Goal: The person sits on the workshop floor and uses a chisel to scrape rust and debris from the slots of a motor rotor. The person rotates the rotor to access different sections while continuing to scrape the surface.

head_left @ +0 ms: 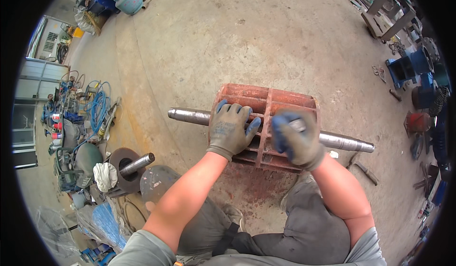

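The left hand (231, 129) is lying flat, fingers spread, on the rusty rotor (266, 123) on the floor while the right hand (297, 140) is clutching a small tool, likely to slip off the ribs.

Bare concrete floor (266, 42) beyond the rusty rotor (266, 102); hammer (363, 168) probably blocks right

A blue hose (98, 105) is lying coiled by the left wall. Next to it, spray cans (55, 126) are standing in a bunch. A white rag (105, 175) is hanging on a round metal part (124, 170) with a short shaft (137, 163) sticking out. A hammer (365, 170) is lying on the concrete floor (247, 38). Blue machines (408, 66) are sitting on the right.
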Demonstrator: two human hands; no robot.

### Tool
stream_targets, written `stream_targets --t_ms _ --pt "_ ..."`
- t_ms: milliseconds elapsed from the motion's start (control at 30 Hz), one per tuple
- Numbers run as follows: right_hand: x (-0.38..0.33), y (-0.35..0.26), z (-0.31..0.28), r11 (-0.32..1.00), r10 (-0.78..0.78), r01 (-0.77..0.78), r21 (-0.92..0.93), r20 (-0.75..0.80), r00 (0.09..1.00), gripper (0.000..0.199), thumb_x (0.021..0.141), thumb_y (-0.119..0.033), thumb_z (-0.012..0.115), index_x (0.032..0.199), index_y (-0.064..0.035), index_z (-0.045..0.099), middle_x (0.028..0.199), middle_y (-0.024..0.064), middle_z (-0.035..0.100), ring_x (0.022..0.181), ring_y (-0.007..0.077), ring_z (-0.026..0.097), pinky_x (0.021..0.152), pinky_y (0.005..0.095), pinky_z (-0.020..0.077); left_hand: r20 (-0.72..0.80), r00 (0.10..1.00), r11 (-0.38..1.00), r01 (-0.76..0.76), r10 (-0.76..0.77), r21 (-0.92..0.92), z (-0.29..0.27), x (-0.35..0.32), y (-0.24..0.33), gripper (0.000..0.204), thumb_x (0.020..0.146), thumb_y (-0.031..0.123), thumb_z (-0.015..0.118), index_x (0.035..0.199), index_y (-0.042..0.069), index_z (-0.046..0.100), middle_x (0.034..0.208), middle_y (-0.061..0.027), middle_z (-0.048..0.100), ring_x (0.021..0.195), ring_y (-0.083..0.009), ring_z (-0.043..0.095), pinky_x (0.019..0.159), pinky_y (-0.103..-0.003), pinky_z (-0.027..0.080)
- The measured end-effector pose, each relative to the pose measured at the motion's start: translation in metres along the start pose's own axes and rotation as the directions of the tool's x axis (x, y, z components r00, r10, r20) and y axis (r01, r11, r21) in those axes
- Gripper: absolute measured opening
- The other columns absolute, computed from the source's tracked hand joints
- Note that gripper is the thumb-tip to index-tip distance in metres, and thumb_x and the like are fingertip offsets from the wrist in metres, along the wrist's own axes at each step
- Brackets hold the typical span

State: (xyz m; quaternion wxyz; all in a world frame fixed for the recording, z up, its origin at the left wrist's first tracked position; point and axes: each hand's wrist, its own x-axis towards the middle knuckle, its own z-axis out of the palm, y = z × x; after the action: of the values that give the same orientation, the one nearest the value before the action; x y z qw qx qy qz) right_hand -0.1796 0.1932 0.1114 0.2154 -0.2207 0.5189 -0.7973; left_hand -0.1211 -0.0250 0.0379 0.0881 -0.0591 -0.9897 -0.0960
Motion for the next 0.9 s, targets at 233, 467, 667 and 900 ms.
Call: stream_targets --t_ms 233,467,667,900 --pt "0.005 -0.001 0.009 0.953 0.121 -0.137 -0.271 -0.074 0.990 0.038 0.111 -0.027 0.067 0.082 -0.0028 0.065 0.069 -0.0009 0.062 0.063 0.0061 0.055 0.054 0.0287 0.0440 0.038 0.999 0.998 0.022 -0.020 -0.057 0.002 0.000 -0.001 0.036 0.106 0.048 0.069 0.112 0.013 0.074 0.105 -0.0113 0.073 0.109 -0.0343 0.069 0.122 -0.053 0.041" --pt "-0.004 0.017 -0.013 0.967 0.050 -0.034 0.253 -0.056 0.997 0.033 0.112 -0.023 0.065 0.088 -0.0007 0.068 0.066 0.0025 0.058 0.056 0.0088 0.055 0.049 0.0289 0.0418 0.070 0.997 0.999 0.038 -0.035 -0.033 0.000 0.000 0.000 0.038 0.105 0.048 0.070 0.115 0.012 0.075 0.105 -0.0117 0.073 0.109 -0.0341 0.069 0.123 -0.054 0.041" --pt "-0.003 0.018 -0.011 0.979 -0.171 0.178 -0.101 0.077 0.982 0.025 0.112 -0.019 0.069 0.102 0.0034 0.073 0.074 0.0029 0.062 0.060 0.0094 0.057 0.051 0.0279 0.0471 0.055 0.998 0.998 0.030 -0.027 -0.053 0.000 0.002 -0.001 0.037 0.102 0.044 0.072 0.118 0.011 0.074 0.107 -0.0123 0.073 0.111 -0.0355 0.069 0.123 -0.055 0.040" --pt "-0.012 0.025 -0.008 0.937 -0.127 0.149 -0.316 0.087 0.988 0.022 0.110 -0.017 0.071 0.104 0.0035 0.072 0.078 0.0055 0.066 0.062 0.0089 0.059 0.054 0.0298 0.0501 0.042 0.999 0.999 0.021 -0.019 -0.038 0.002 0.001 -0.001 0.039 0.105 0.048 0.070 0.116 0.011 0.076 0.105 -0.0120 0.073 0.109 -0.0342 0.069 0.123 -0.054 0.041"
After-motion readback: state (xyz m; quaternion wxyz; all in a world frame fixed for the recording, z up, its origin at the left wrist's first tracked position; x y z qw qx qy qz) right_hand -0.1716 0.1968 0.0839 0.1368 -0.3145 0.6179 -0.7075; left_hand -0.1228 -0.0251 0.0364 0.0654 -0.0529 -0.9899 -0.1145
